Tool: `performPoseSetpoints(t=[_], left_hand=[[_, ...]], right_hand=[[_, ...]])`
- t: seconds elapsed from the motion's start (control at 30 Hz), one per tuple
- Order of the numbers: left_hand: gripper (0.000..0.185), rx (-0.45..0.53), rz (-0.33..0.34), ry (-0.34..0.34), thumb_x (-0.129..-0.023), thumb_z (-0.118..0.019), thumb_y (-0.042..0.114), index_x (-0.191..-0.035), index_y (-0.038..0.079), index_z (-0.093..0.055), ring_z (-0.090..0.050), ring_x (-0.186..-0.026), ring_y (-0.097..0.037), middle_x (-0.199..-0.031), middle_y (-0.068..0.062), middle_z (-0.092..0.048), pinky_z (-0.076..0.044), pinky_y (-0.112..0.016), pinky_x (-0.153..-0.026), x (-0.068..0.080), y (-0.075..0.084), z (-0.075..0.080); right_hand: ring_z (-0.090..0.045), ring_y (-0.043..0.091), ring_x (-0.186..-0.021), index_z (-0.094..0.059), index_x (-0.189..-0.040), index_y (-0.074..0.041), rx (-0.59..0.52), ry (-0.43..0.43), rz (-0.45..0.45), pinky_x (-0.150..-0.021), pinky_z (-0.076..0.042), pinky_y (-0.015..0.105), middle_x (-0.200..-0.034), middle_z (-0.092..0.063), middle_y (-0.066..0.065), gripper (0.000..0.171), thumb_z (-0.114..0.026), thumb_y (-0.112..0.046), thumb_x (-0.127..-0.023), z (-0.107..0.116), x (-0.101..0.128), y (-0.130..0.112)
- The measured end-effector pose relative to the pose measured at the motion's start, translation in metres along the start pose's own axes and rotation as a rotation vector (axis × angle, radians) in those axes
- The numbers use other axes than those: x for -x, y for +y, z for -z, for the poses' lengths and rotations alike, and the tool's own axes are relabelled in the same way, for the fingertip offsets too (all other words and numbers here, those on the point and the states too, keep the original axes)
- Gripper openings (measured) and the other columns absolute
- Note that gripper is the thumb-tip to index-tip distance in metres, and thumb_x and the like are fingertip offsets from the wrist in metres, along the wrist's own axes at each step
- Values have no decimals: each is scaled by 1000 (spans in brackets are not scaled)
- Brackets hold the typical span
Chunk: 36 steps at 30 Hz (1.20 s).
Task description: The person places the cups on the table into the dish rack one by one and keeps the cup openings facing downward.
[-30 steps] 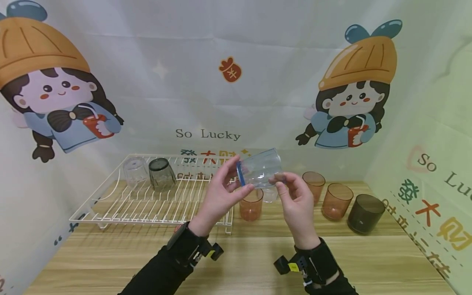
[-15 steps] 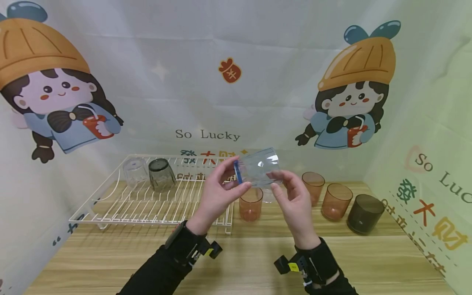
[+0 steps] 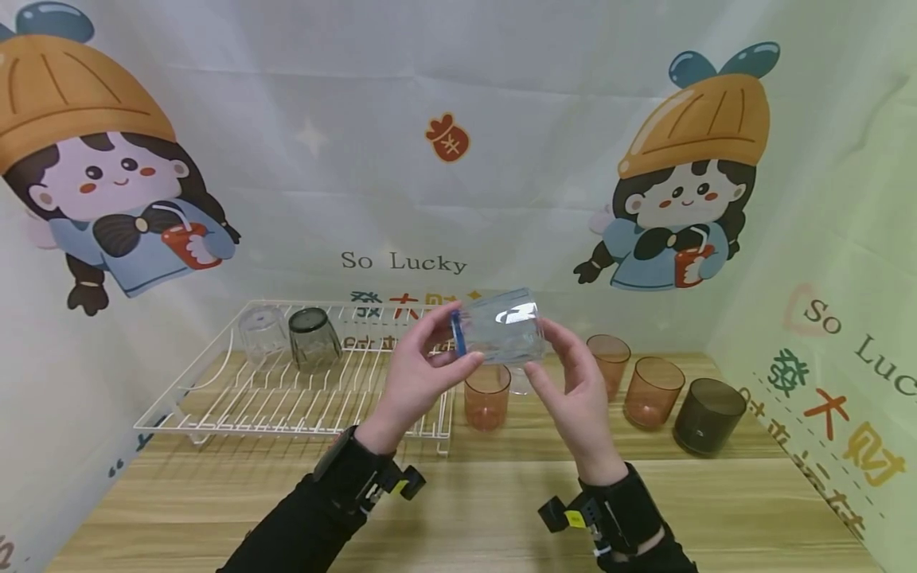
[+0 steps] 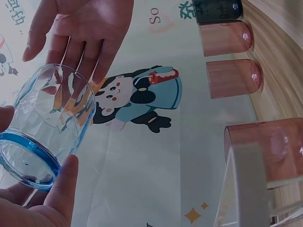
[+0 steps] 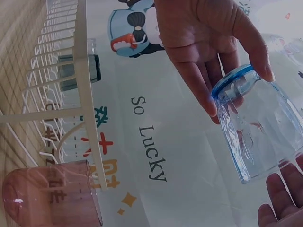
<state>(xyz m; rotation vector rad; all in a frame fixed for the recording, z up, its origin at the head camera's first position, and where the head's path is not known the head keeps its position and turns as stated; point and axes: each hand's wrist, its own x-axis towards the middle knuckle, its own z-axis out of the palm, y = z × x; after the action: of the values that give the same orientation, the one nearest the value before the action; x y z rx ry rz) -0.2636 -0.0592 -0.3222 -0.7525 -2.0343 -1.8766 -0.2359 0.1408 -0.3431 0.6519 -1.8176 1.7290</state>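
Glass (image 3: 501, 328) is pinched by the left hand (image 3: 419, 360), right hand (image 3: 576, 386) outstretched alongside.

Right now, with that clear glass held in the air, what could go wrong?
It could slip: the left hand grips the clear glass by its blue-ringed end, while the right hand, at the other end, seems to give little support.

If dropped, it might strike the orange glass beside the white rack, seen just below it in the head view.

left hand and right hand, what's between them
A clear glass, its blue end in the left hand and its other end by the right hand; the head view shows it.
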Motion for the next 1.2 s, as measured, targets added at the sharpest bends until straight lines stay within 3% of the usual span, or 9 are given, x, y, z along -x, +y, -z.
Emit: performPoseSetpoints(t=[0.37, 0.47, 0.7, 1.0, 1.2], left_hand=[[69, -54, 28, -12, -76, -79, 14, -137, 17, -48, -59, -109, -24, -125, -9, -57, -55, -25, -85, 0, 1, 7], [69, -54, 33, -11, -76, -79, 14, -137, 17, -48, -58, -110, -25, -125, -8, -57, -55, -25, -86, 1, 2, 8], [71, -51, 39, -13, -75, -79, 13, -139, 12, -46, -56, -112, -23, -126, -8, -55, -53, -24, -89, 2, 2, 13], [69, -73, 34, -17, -77, -78, 15, -138, 16, -47, -57, -111, -23, -121, -10, -56, -54, -24, -88, 0, 2, 19], [68, -67, 48, -25, -77, -78, 13, -138, 16, -47, -56, -112, -23, -123, -9, -55, -54, -28, -90, -1, 5, 23]], right_hand=[[-40, 13, -132, -44, -138, -4, 78, -19, 33, -117, -21, 48, -142, -46, 10, 57, -62, 4, -85, 8, 0, 1], [-40, 13, -133, -43, -139, -5, 99, -23, 42, -118, -22, 44, -143, -46, 11, 58, -62, 4, -85, 10, 1, 2], [-38, 14, -134, -42, -141, -5, 112, -35, 59, -115, -24, 22, -144, -45, 11, 62, -63, 5, -84, 14, 2, 5], [-36, 14, -135, -40, -142, -6, 114, -38, 29, -117, -21, 27, -145, -43, 11, 64, -64, 5, -84, 20, 2, 8], [-35, 13, -135, -39, -142, -4, 95, -48, 29, -115, -21, 19, -146, -41, 15, 64, -63, 7, -83, 23, 1, 8]])
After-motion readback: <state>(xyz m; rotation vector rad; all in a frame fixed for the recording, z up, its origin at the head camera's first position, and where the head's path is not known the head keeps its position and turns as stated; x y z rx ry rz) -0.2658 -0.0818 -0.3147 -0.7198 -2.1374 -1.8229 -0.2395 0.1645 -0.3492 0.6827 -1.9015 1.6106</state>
